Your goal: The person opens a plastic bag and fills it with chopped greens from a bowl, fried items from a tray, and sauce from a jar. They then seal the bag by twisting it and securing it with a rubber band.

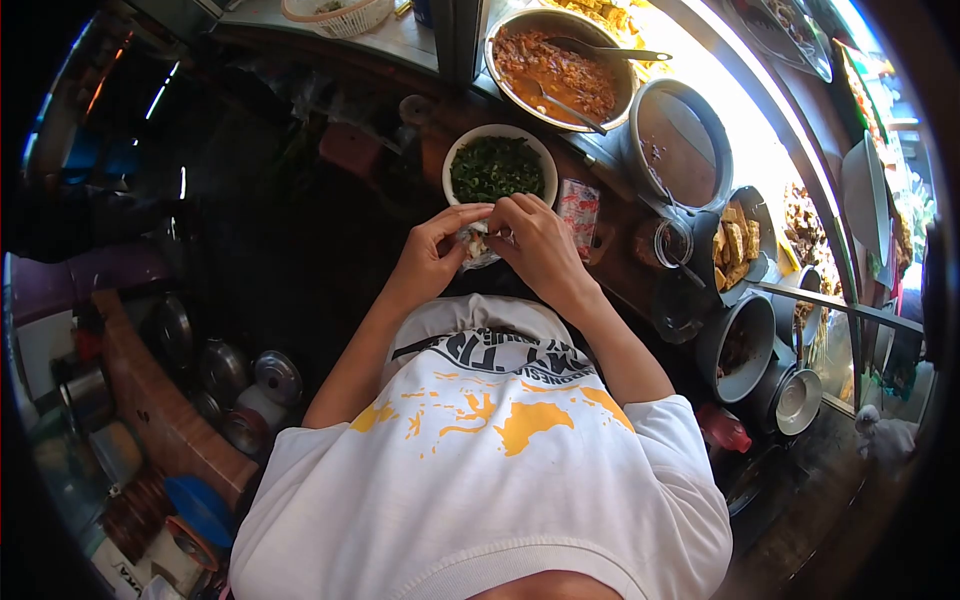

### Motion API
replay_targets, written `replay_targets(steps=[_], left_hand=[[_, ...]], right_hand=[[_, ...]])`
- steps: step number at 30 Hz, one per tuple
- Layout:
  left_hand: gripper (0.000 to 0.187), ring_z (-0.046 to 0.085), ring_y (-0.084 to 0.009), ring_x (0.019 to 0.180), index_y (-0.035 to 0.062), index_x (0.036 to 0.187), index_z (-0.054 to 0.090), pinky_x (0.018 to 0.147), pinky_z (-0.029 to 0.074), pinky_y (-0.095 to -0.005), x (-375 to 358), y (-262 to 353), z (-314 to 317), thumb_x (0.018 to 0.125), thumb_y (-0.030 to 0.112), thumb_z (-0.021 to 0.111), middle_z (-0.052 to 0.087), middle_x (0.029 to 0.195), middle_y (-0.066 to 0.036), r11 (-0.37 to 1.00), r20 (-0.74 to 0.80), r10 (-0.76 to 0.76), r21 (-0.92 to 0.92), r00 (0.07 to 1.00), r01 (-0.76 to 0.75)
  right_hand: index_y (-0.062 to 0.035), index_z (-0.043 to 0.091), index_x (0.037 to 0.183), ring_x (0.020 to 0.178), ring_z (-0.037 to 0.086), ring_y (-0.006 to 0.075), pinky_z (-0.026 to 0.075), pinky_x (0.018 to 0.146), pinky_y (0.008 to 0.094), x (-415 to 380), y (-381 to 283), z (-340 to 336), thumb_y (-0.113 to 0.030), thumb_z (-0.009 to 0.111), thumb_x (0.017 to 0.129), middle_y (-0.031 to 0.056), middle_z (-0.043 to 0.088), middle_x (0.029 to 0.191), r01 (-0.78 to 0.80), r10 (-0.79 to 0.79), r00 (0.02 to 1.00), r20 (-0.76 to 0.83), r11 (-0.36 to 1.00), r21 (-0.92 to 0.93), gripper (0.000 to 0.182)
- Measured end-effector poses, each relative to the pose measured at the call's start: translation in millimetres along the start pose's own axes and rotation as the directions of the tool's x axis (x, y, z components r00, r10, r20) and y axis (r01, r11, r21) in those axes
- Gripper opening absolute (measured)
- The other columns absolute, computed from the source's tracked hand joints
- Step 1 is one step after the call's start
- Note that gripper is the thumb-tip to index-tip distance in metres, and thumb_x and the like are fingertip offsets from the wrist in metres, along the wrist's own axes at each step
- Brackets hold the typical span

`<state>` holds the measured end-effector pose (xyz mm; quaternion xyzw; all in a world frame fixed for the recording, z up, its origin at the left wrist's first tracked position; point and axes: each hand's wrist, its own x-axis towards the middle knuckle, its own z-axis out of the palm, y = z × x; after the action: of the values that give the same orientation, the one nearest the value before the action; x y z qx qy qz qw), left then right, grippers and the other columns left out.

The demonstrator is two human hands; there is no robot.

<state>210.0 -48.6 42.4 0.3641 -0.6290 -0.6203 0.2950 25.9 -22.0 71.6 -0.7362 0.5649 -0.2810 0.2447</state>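
Both my hands meet in front of my chest around a small clear plastic bag with pale and brownish bits in it; the exact contents are hard to make out. My left hand pinches the bag from one side. On the other side, my right hand has its thumb and fingers closed on the bag's upper part. Just beyond the fingers stands a white bowl full of chopped green leaves. A red-and-white printed packet lies to the right of my right hand.
A big pot of reddish stew with two spoons stands behind the bowl. Rightward are a grey pot, a glass jar, fried pieces and a dark-filled grey bowl. Metal lids and a wooden board are at lower left.
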Motion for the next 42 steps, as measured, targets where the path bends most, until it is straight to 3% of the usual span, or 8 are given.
replay_targets(steps=[11, 14, 17, 19, 21, 24, 30, 42], left_hand=[[0.052, 0.054, -0.0146, 0.119, 0.0028, 0.125, 0.061, 0.097, 0.043, -0.0258, 4, -8, 3, 0.079, -0.016, 0.044, 0.057, 0.131, -0.009, 1.0, -0.004, -0.014, -0.007, 1.0, 0.014], [0.053, 0.055, -0.0119, 0.115, 0.0036, 0.124, 0.061, 0.089, 0.045, -0.023, 3, -9, 3, 0.078, -0.016, 0.044, 0.058, 0.131, -0.008, 1.0, -0.019, -0.019, -0.009, 1.0, 0.019], [0.053, 0.049, -0.0041, 0.082, 0.0051, 0.123, 0.062, 0.069, 0.041, -0.0184, 4, -13, 5, 0.077, -0.016, 0.046, 0.06, 0.128, -0.006, 1.0, -0.045, 0.023, 0.001, 0.999, -0.023], [0.053, 0.049, -0.0034, 0.081, 0.0053, 0.123, 0.063, 0.067, 0.041, -0.0176, 4, -11, 4, 0.078, -0.016, 0.046, 0.06, 0.128, -0.005, 1.0, -0.043, 0.006, 0.009, 0.999, -0.006], [0.053, 0.054, -0.0073, 0.102, 0.0046, 0.124, 0.062, 0.078, 0.044, -0.0191, 2, -6, 2, 0.078, -0.016, 0.044, 0.059, 0.13, -0.007, 0.998, -0.021, -0.063, 0.013, 0.998, 0.063], [0.053, 0.057, -0.0064, 0.102, 0.0045, 0.125, 0.061, 0.079, 0.045, -0.0185, 1, -6, 1, 0.078, -0.016, 0.044, 0.058, 0.131, -0.007, 0.997, -0.017, -0.074, 0.023, 0.997, 0.074], [0.054, 0.056, -0.0041, 0.092, 0.0045, 0.125, 0.061, 0.078, 0.046, -0.0179, 6, -14, 4, 0.078, -0.016, 0.044, 0.058, 0.131, -0.006, 1.0, -0.01, 0.006, -0.025, 1.0, -0.006], [0.053, 0.057, -0.0076, 0.104, 0.0046, 0.125, 0.061, 0.081, 0.045, -0.02, 12, -14, 5, 0.079, -0.015, 0.044, 0.057, 0.131, -0.007, 1.0, 0.012, -0.004, -0.012, 1.0, 0.004]], right_hand=[[-0.0027, 0.071, 0.097, 0.082, 0.065, 0.0283, 0.052, 0.074, 0.036, 1, 12, -19, 0.0, 0.067, 0.078, 0.0131, 0.066, 0.086, 0.03, -0.042, 0.998, 0.045, 0.969, 0.243, 0.02], [-0.0035, 0.071, 0.098, 0.081, 0.064, 0.0279, 0.051, 0.073, 0.0356, 18, 40, -26, -0.004, 0.069, 0.077, 0.0122, 0.065, 0.087, -0.092, 0.1, 0.993, -0.07, 0.99, 0.107, 0.021], [-0.0043, 0.072, 0.097, 0.083, 0.062, 0.0283, 0.05, 0.075, 0.0371, 24, 82, -7, -0.007, 0.071, 0.076, 0.0112, 0.064, 0.086, -0.058, 0.05, 0.996, -0.079, 0.992, -0.108, 0.021], [-0.0057, 0.073, 0.093, 0.09, 0.06, 0.0292, 0.049, 0.08, 0.0388, 26, 79, 2, -0.008, 0.07, 0.076, 0.0102, 0.063, 0.088, -0.053, 0.043, 0.996, -0.073, 0.988, -0.144, 0.017], [-0.0064, 0.074, 0.089, 0.097, 0.058, 0.0292, 0.048, 0.084, 0.0405, 27, 80, 11, -0.008, 0.07, 0.075, 0.0086, 0.062, 0.089, -0.041, 0.03, 0.998, -0.061, 0.982, -0.182, 0.015], [-0.0061, 0.074, 0.091, 0.089, 0.06, 0.0292, 0.05, 0.08, 0.0379, 28, 82, 7, -0.008, 0.071, 0.075, 0.0093, 0.062, 0.087, -0.056, 0.04, 0.992, -0.123, 0.99, -0.127, 0.016], [-0.0005, 0.072, 0.094, 0.071, 0.062, 0.0094, 0.05, 0.067, 0.0243, 25, 80, -17, -0.004, 0.07, 0.083, 0.0044, 0.07, 0.082, -0.314, 0.324, 0.946, 0.022, 0.894, 0.321, 0.012], [0.0023, 0.07, 0.098, 0.074, 0.064, 0.009, 0.052, 0.069, 0.0242, 18, 70, -23, -0.002, 0.068, 0.083, 0.0067, 0.071, 0.081, -0.302, 0.358, 0.933, 0.031, 0.735, 0.606, 0.016]])
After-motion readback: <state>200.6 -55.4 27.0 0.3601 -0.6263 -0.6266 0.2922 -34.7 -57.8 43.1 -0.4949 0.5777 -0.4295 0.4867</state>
